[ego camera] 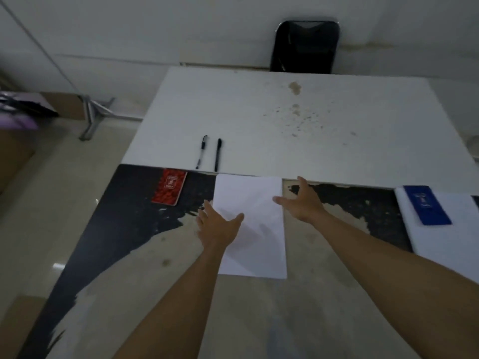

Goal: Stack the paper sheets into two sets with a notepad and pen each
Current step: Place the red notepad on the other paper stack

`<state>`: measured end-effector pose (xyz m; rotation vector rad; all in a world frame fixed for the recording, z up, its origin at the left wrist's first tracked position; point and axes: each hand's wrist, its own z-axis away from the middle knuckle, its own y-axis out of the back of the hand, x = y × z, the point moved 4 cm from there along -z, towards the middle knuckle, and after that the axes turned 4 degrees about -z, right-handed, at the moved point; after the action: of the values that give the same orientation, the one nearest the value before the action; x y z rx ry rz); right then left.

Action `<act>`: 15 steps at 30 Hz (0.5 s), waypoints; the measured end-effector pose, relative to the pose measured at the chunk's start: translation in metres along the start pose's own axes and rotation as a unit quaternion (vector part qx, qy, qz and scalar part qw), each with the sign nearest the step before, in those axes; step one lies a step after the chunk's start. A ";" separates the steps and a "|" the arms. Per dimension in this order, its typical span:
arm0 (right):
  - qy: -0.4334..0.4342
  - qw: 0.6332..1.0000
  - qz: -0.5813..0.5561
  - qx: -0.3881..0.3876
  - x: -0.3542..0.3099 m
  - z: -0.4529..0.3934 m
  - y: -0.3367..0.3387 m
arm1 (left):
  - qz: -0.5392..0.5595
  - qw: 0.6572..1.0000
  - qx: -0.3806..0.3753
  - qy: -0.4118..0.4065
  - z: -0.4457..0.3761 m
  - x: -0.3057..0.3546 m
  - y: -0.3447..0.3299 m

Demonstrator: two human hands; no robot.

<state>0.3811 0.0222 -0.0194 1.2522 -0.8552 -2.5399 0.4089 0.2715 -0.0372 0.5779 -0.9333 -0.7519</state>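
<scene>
A white stack of paper sheets (255,229) lies in the middle of the worn dark table (124,218). My left hand (216,225) is at its left edge, fingers straight, thumb over the paper. My right hand (302,200) is at its upper right edge, fingers spread and open. A red notepad (169,186) lies to the left of the sheets. Two black pens (210,154) lie side by side on the white table (298,120) behind. At the far right a blue notepad (427,204) rests on a second paper stack (445,234).
A black chair (305,46) stands behind the white table. Cardboard boxes (15,151) and a metal stand (93,115) sit on the floor at the left. The near table's dark surface is peeled in large pale patches.
</scene>
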 end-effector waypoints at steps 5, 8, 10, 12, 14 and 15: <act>-0.089 0.996 0.009 0.002 0.006 0.006 -0.078 | 0.019 1.000 -0.009 -0.017 -0.011 -0.023 0.001; -0.096 0.993 0.060 0.041 0.000 0.011 -0.097 | 0.057 0.997 -0.029 -0.039 -0.012 -0.018 -0.002; -0.099 0.992 0.054 0.063 -0.005 0.010 -0.099 | 0.088 0.994 -0.049 -0.049 -0.009 -0.010 -0.005; -0.105 0.991 0.035 0.077 -0.010 0.008 -0.099 | 0.108 0.992 -0.054 -0.032 -0.011 -0.005 -0.004; -0.120 0.988 0.005 0.096 -0.012 0.005 -0.095 | 0.119 0.992 -0.052 -0.006 -0.020 -0.003 0.000; -0.129 0.986 -0.013 0.106 -0.011 0.002 -0.092 | 0.128 0.991 -0.049 0.013 -0.025 -0.003 0.004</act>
<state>0.3941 0.1026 -0.0630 1.0040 -1.1984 -2.7307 0.4310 0.2793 -0.0481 0.3724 -0.9214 -0.5548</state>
